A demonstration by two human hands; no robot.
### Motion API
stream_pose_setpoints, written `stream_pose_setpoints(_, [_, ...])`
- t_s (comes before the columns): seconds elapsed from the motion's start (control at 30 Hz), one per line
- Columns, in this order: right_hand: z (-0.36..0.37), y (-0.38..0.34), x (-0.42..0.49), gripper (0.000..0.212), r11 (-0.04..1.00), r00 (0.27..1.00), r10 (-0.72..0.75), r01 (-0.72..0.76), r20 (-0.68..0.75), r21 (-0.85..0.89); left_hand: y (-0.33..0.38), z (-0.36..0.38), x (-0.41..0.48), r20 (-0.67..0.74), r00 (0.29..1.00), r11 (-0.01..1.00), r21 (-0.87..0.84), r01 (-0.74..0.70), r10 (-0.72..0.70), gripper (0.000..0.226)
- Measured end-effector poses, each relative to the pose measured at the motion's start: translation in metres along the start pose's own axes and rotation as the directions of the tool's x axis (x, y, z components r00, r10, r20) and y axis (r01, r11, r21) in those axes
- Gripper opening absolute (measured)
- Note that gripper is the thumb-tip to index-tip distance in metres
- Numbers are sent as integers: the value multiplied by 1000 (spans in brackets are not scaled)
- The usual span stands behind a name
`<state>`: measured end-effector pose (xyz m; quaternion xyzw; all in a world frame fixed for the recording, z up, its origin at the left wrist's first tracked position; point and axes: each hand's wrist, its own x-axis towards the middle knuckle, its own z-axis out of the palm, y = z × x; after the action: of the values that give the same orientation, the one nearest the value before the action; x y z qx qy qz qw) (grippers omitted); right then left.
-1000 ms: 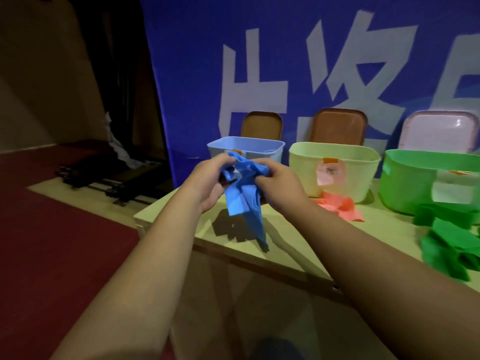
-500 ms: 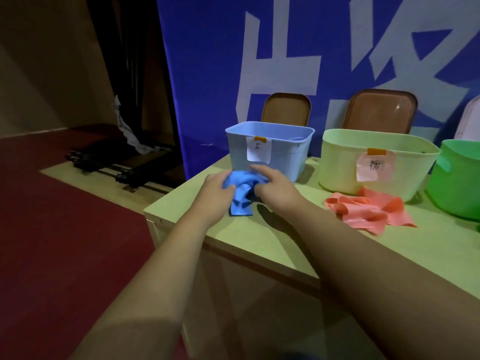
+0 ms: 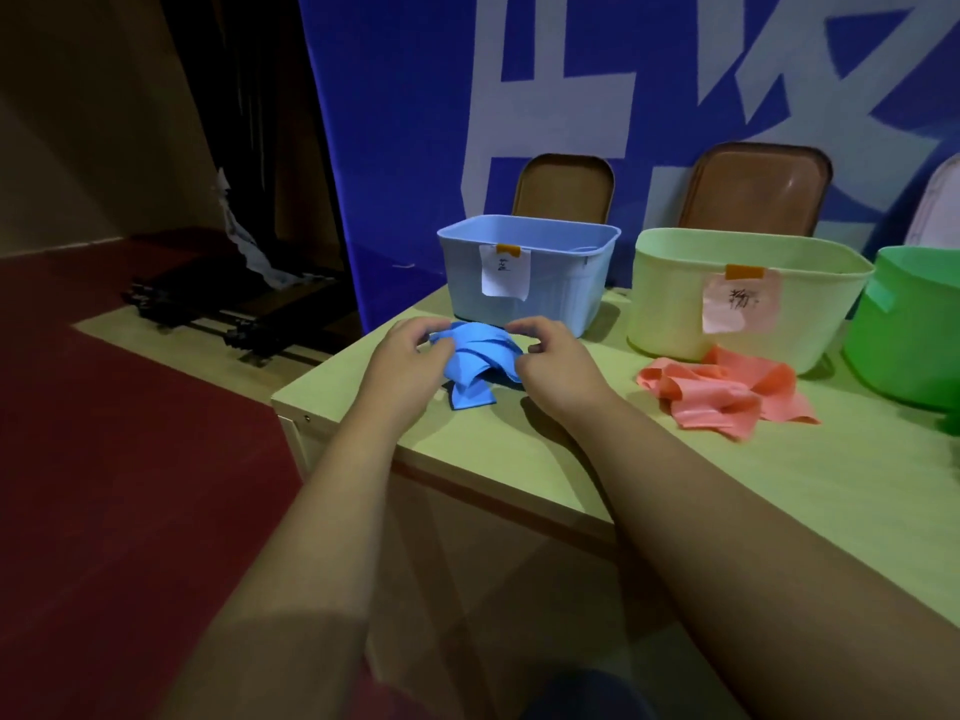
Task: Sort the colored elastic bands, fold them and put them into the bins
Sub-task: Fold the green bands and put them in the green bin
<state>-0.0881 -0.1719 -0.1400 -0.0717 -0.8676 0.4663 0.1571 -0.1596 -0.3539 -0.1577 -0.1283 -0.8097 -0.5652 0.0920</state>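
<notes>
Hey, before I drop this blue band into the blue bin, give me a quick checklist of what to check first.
1. Grip on the blue band: ok, the left hand and right hand pinch its two sides.
2. Fold finished: not ok, the band lies bunched in loose loops on the table.
3. Open blue bin close by: ok, it stands lidless just behind the band.
4. Room inside the bin: cannot tell, its inside is mostly hidden.
5. Colours kept apart: ok, the pink bands lie off to the right, clear of the blue one.
</notes>
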Motion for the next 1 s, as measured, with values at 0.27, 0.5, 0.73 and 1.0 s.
stream_pose_setpoints(0.27, [-16,-15,-27,57,996,994,84,-83,64,-16,14,-2,-26,-114,993,994,109,9,4,26])
stream_pose_setpoints(0.5, [-93,-23,-67,55,998,1000,9,-8,12,-61,62,35,-81,-148,988,998,-37,-43,37,20])
stream_pose_setpoints(0.73, [-208,12,-125,38,995,990,51,-63,-132,-82,160,115,-126,249,949,977,-145,-159,191,17])
stream_pose_setpoints(1.0, [-331,91,-178,28,977,875,191,-214,-444,-2,230,235,-163,583,754,953,-176,-245,302,19])
